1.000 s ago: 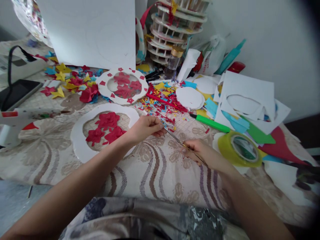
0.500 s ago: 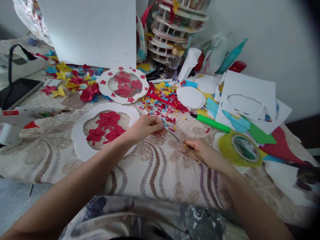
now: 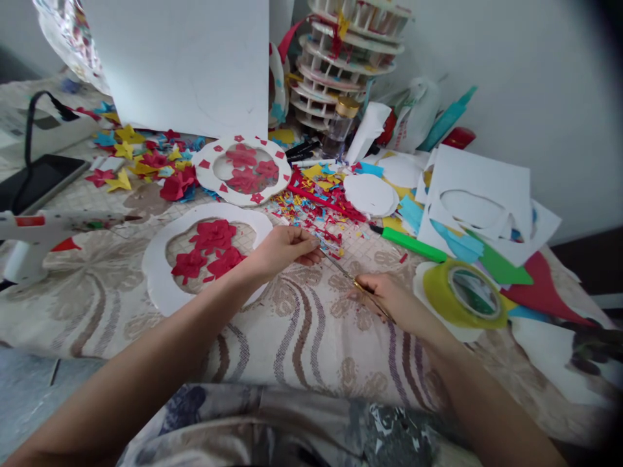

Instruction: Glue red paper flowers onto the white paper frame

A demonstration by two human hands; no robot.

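- Metal scissors [image 3: 351, 280], thin and gold-handled, sit clamped in the right hand [image 3: 389, 299], fingers curled tight round the handles, blades pointing up and away toward the other hand.
- At the blade tips the left hand [image 3: 282, 250] pinches something small between thumb and fingertips; it looks like a scrap of coloured paper, though it is too small to be sure.
- To cut well, I judge the pinch should stay close to the blade tips, fingertips clear of the edge, with short snips and the scrap turned rather than the scissors.
- Just beyond the pinch lies a litter of paper confetti [image 3: 311, 207] in red, blue and yellow.
- Left of the pinch, a white foam ring [image 3: 156, 275] frames red paper flowers [image 3: 210, 248].
- Right of the scissor hand rests a yellow tape roll [image 3: 460, 293]; beyond that, a green marker [image 3: 413, 243].
- Farther off, a second white ring [image 3: 242, 170] with red bits.
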